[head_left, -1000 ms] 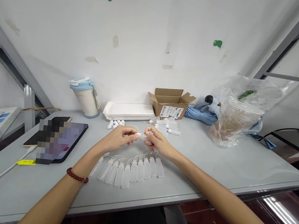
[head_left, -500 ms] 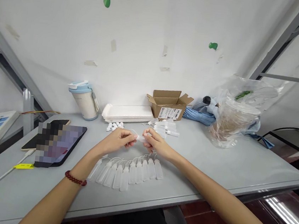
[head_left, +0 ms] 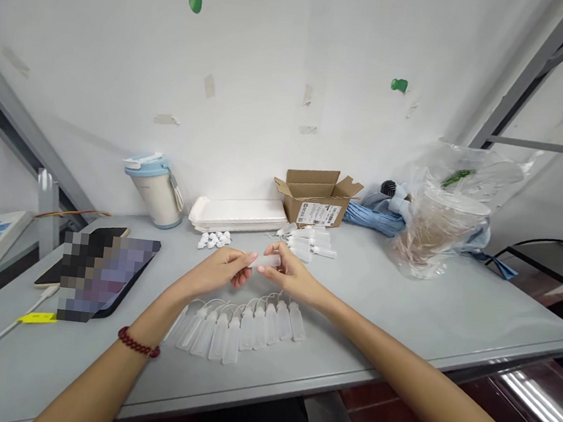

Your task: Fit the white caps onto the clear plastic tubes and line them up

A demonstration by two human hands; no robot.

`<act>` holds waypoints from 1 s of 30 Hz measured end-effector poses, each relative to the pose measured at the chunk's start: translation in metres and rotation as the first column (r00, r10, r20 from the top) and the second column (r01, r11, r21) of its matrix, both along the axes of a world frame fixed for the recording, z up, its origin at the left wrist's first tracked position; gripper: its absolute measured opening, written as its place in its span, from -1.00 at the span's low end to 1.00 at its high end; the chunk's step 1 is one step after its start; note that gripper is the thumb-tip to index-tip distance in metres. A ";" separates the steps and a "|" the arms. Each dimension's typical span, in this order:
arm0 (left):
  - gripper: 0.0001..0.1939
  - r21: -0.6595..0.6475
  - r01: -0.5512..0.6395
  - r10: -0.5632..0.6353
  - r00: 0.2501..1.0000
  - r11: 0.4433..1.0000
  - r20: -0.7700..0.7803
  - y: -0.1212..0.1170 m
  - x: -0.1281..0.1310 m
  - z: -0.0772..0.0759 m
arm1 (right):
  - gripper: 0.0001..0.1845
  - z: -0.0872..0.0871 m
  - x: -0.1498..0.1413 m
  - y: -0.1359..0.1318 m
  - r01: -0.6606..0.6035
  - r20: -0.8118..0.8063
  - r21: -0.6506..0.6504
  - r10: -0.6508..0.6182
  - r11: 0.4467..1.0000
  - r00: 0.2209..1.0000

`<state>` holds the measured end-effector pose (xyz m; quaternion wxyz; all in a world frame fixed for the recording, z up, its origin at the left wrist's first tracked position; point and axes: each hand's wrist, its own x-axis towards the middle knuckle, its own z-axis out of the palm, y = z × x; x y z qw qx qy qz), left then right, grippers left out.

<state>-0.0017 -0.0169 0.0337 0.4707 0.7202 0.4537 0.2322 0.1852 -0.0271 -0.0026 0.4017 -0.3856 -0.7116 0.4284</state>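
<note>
My left hand (head_left: 225,271) and my right hand (head_left: 289,273) meet above the grey table (head_left: 401,317), both pinched on one small translucent plastic bottle (head_left: 267,260) held level between them. Just below my hands, a row of several similar small bottles (head_left: 242,321) with tethered caps lies side by side on the table. A loose pile of more small bottles (head_left: 311,241) sits beyond my right hand, and a cluster of small white caps (head_left: 214,239) lies beyond my left hand. A red bead bracelet (head_left: 138,343) is on my left wrist.
At the back stand a blue-lidded mug (head_left: 155,190), a white foam tray (head_left: 238,213), an open cardboard box (head_left: 317,198), a blue folded umbrella (head_left: 374,215) and a clear bag with a plastic cup (head_left: 441,228). A tablet and phone (head_left: 104,269) with a white cable lie at left.
The small bottle has turned between my fingers and my right hand's grip has shifted along it. The view has drifted slightly, and both hands stay together over the bottle row.
</note>
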 end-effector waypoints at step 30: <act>-0.53 0.060 0.029 -0.034 0.997 0.998 0.068 0.001 -0.002 0.004 | -0.59 0.007 0.003 0.005 0.080 -0.091 -0.095 -0.089 0.992 0.992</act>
